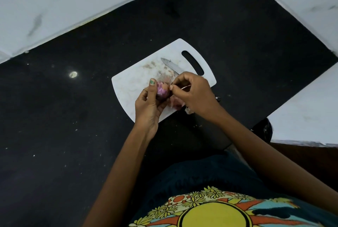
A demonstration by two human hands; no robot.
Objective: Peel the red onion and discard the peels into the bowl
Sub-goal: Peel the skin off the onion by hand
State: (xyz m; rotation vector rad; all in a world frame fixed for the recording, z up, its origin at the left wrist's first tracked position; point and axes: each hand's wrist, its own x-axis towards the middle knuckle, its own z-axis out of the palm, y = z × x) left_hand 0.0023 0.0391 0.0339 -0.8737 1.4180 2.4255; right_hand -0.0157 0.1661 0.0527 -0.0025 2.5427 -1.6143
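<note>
Onion (161, 90): held over the near edge of the board (128, 84), gripped in the left hand (149, 104). Right hand (192, 90): fingertips pinching a thin strip of peel (185, 87) at the onion's right side. Knife (171, 65): lying on the board, far side. Loose peels (175, 103): under the hands. Bowl: not in view. Risk: the strip may tear short; scraps may scatter onto the black counter (73, 117).

A cutting board (128, 87) lies on the surface (73, 117), its handle slot at the far right. A knife (172, 65) lies on the board's far part. Both hands meet over the board's near edge: the left hand (149, 104) holds the onion (161, 90), with the right hand (193, 91) just right of it. Peels (175, 104) lie on the board beneath the right hand.
</note>
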